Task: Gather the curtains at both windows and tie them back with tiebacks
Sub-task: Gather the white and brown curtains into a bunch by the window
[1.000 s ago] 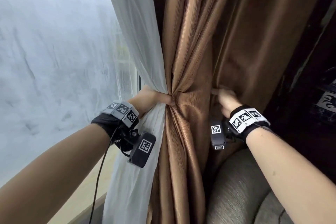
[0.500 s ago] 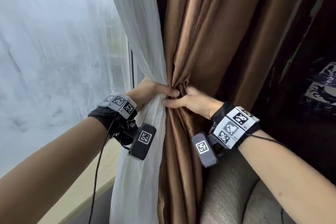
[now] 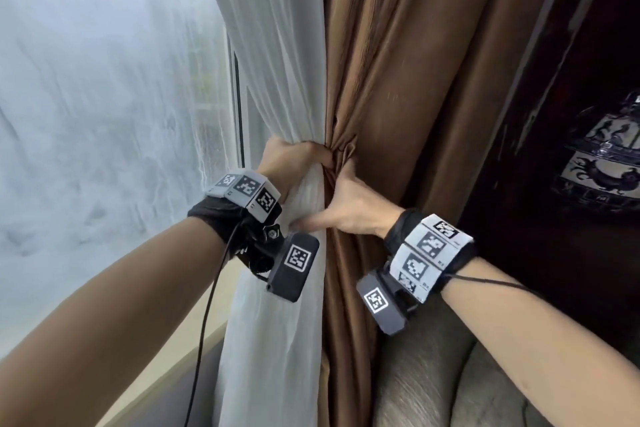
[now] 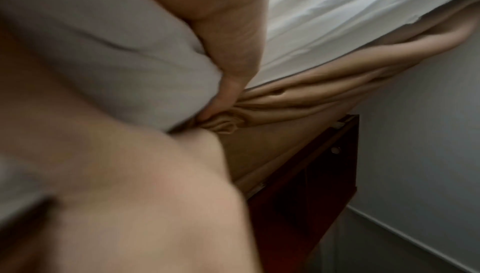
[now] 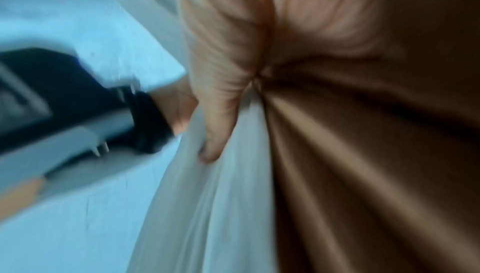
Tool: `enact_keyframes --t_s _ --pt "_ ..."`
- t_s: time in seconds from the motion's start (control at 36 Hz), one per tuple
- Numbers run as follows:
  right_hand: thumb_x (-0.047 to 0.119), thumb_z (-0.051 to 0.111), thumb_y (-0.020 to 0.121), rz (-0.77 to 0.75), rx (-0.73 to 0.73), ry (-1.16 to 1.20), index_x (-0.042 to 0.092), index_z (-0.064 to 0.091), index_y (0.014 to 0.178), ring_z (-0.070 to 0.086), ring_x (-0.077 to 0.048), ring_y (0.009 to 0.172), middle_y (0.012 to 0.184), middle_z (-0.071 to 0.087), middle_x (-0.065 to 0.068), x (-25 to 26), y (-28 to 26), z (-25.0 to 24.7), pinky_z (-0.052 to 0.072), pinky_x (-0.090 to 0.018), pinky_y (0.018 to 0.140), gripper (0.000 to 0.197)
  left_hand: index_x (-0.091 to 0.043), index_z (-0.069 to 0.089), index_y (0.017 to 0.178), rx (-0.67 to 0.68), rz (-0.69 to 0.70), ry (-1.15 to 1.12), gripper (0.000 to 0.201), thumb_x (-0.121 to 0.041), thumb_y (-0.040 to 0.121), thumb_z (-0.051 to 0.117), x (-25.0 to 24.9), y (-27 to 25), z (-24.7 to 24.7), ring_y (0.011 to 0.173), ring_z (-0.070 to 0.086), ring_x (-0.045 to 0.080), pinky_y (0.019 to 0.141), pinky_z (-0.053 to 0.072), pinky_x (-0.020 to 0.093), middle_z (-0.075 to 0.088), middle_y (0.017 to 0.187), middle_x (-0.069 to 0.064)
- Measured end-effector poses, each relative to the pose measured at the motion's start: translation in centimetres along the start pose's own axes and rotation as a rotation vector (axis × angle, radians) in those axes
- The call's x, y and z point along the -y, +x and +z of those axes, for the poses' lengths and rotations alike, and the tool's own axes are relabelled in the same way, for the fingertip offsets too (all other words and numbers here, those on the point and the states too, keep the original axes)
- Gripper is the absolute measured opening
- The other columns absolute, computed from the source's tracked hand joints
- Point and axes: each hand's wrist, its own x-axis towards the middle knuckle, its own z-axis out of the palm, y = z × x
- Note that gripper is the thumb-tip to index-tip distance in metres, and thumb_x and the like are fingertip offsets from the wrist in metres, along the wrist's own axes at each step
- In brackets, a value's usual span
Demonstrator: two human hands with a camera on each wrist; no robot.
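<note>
A white sheer curtain and a brown curtain hang side by side, pinched into one bundle at waist height. My left hand grips the bundle from the left, fingers wrapped round the white cloth into the brown folds. Just below it my right hand holds the brown curtain from the right, its thumb lying across the white cloth. The left wrist view shows my thumb pressing into the brown folds. The blurred right wrist view shows a thumb on the white cloth. No tieback is in view.
A misted window pane fills the left, with a pale sill below it. A grey upholstered seat sits under my right arm. A dark wooden cabinet with a blue-and-white vase stands at the right.
My right hand left the brown curtain's right-hand fold, came across to the gathered point and now grips the bundle under my left hand. My left hand kept its hold.
</note>
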Motion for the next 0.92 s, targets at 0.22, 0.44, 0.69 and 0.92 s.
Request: enact_keyframes --t_s 0.22,0.44,0.69,0.92 --pt "0.047 0.09 0.051 0.061 -0.31 0.076 -0.001 0.004 0.146 0.044 -0.025 0.13 0.138 0.041 -0.011 0.4 2.0 3.4 0.033 -0.02 0.091 0.136 -0.012 0.063 0.082 -0.154 -0.096 0.016 0.023 -0.007 0.064 0.076 -0.5 0.4 1.4 0.084 0.066 0.025 0.083 0.056 0.034 0.068 0.087 0.005" --pt "0.048 0.089 0.058 -0.029 -0.069 0.022 -0.004 -0.023 0.147 0.022 -0.025 0.146 0.159 0.018 -0.013 -0.7 1.7 1.5 0.023 -0.025 0.113 0.152 -0.014 0.065 0.075 -0.226 -0.029 -0.004 0.023 -0.009 0.054 0.073 0.4 0.2 0.6 0.076 0.067 0.025 0.071 0.059 0.036 0.07 0.079 0.004" --pt "0.032 0.078 0.065 0.165 -0.388 0.769 0.024 0.057 0.106 0.057 -0.014 0.115 0.116 0.065 0.002 -6.8 4.2 -6.4 0.045 -0.041 0.095 0.047 -0.009 0.066 0.079 -0.109 -0.061 -0.044 0.028 0.004 0.055 0.07 -0.3 -0.1 -0.6 0.079 0.066 0.031 0.07 0.059 0.043 0.067 0.081 0.008" --pt "0.038 0.097 0.034 0.217 -0.351 0.904 0.022 0.001 0.154 0.044 -0.015 0.133 0.144 0.048 0.003 -11.0 8.4 -8.0 0.027 -0.035 0.108 0.154 -0.004 0.069 0.089 0.05 -0.073 -0.012 0.044 0.007 0.047 0.071 -0.4 -0.3 -1.2 0.085 0.07 0.036 0.075 0.06 0.049 0.073 0.094 0.016"
